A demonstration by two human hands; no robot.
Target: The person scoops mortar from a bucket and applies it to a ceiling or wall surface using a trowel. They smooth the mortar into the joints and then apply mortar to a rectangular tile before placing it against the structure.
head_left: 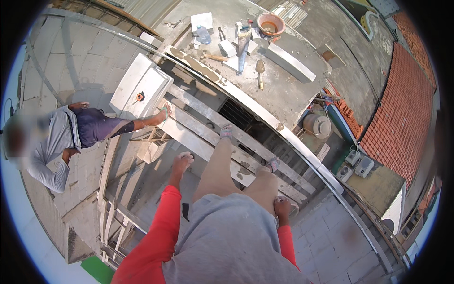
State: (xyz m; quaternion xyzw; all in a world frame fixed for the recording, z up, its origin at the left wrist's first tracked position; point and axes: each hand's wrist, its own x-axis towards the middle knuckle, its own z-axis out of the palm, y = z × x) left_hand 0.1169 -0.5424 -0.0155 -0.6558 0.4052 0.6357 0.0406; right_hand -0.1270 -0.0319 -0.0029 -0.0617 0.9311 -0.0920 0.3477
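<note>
You're standing on the plank walkway [249,143], both sandalled feet pressing on its boards. Your left hand [182,162] is showing at the walkway's near edge, fingers half curling, nothing visible in its grasp. Your right hand [282,206] is hanging beside your right thigh, toward the walkway's right end, fingers curling in; can't tell whether it's gripping anything. Left of the walkway: a co-worker [61,130] is standing, one foot reaching its left end. White blocks [142,78] are lying beside that end, a tape measure [140,96] sitting on top. Beyond the walkway, past a pale beam [247,101], a concrete slab [279,99] is carrying a handsaw [243,47], trowel [260,67], hammer [215,57], bottle [203,35] and reddish basin [283,26].
</note>
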